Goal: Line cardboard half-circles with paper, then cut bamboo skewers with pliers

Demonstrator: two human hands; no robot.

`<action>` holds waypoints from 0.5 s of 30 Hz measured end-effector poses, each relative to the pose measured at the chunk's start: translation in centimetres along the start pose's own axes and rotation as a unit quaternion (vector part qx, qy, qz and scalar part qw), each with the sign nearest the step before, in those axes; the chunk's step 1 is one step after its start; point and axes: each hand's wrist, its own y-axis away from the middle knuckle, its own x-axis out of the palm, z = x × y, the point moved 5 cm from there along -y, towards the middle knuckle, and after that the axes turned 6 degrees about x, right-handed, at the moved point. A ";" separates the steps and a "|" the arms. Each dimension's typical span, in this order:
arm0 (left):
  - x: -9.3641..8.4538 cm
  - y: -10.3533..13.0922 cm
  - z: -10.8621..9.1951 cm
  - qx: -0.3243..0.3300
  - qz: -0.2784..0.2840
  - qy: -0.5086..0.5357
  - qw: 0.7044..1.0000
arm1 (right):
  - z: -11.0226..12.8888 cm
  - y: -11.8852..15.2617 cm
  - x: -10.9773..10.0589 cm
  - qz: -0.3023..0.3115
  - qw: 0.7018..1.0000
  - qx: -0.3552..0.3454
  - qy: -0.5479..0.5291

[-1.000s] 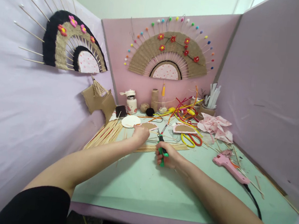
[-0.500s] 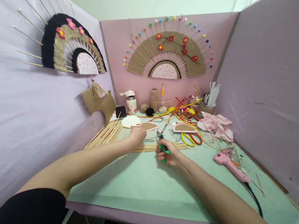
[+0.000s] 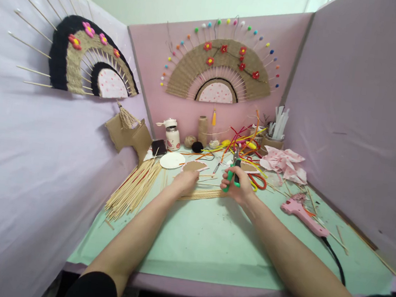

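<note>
My right hand [image 3: 238, 185] is wrapped round a pair of pliers-like cutters [image 3: 234, 169] with green and black handles; their metal jaws point up and away from me. To its left, my left hand [image 3: 186, 183] is closed, palm down, its fingertips mostly hidden. A thin bamboo stick [image 3: 208, 184] reaches out from its fingers towards the right hand, and its near end is covered by the hand. Just in front of both hands lies a row of bamboo sticks [image 3: 203, 195], side by side. Behind the left hand sits a half-round cardboard piece [image 3: 195, 166] with a pink edge.
A large bundle of bamboo sticks [image 3: 134, 189] lies at left near a white disc [image 3: 173, 160]. Coloured pipe cleaners [image 3: 245, 137], a jar [image 3: 173, 137] and twine [image 3: 203, 129] stand at the back. A pink glue gun [image 3: 303, 213] with its cord lies right, near crumpled dotted cloth [image 3: 284, 162].
My right hand has moved right and up with the cutters, whose jaws have left the stick area. My left hand has shifted slightly right and turned palm down.
</note>
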 end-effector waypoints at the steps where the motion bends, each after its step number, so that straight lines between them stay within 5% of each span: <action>1: 0.5 -0.2 -0.2 0.014 0.004 0.009 1.000 | 0.3 0.1 0.0 0.006 1.000 -0.006 -0.005; 9: 2.8 -1.2 -0.4 0.045 0.032 0.013 0.998 | 1.4 0.6 0.3 0.034 0.999 -0.026 -0.025; 15: -0.5 0.0 1.3 0.002 -0.098 0.075 0.992 | 3.0 2.0 1.4 0.137 0.987 -0.079 -0.037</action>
